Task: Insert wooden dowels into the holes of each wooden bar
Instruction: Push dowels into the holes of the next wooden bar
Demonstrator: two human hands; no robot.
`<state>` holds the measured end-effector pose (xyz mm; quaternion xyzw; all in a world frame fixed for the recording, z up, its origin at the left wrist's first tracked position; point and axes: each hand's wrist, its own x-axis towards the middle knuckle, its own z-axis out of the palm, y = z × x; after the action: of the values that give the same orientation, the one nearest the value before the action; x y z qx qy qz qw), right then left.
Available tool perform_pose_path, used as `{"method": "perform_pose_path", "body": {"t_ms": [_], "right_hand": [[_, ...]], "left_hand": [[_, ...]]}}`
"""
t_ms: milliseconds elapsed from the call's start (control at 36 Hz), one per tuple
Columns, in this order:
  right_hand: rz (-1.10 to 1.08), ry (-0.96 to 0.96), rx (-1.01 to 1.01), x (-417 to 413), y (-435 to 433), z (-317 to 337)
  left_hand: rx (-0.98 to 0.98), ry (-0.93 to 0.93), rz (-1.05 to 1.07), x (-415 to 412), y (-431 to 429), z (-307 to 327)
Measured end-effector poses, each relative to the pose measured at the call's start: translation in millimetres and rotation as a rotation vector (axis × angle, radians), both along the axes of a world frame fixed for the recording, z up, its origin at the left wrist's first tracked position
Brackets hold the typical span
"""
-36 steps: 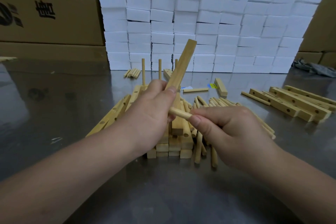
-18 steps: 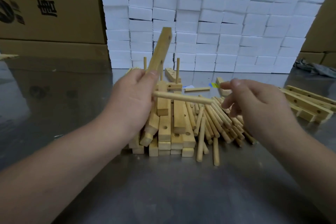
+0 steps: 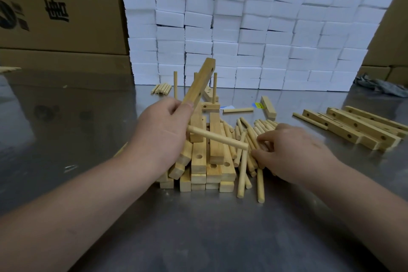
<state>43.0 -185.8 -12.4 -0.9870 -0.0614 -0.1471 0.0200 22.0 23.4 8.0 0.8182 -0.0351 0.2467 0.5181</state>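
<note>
Wooden bar tilted up at frame centre, gripped in left hand, one dowel jutting right. Right hand fingers curled among loose dowels, hold unclear. Risks bumping that dowel askew while reaching.

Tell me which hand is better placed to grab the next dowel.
The right hand: its fingers are down on the loose dowel pile, while the left hand grips the raised bar, which has one dowel jutting from it.
</note>
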Motion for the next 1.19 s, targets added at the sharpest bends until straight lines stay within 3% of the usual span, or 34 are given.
{"method": "perform_pose_path", "body": {"t_ms": [278,500,611,750,972,1194], "right_hand": [[0.0,0.025,0.013,-7,4,9],[-0.033,0.028,-0.125,-11,10,13],[0.001,-0.15,0.004,-15,6,18],[0.312,-0.324,0.351,-29,11,21],[0.508,-0.366,0.375,-34,15,18],[0.525,-0.417,0.36,-35,14,17]], "left_hand": [[0.012,0.009,-0.034,-3,-1,1],[0.015,0.002,-0.047,-3,-1,0],[0.006,-0.015,-0.05,-4,-1,1],[-0.025,-0.022,-0.089,-6,-3,1],[-0.047,-0.034,-0.261,-11,-6,2],[-0.019,-0.028,-0.332,-14,-6,4]]}}
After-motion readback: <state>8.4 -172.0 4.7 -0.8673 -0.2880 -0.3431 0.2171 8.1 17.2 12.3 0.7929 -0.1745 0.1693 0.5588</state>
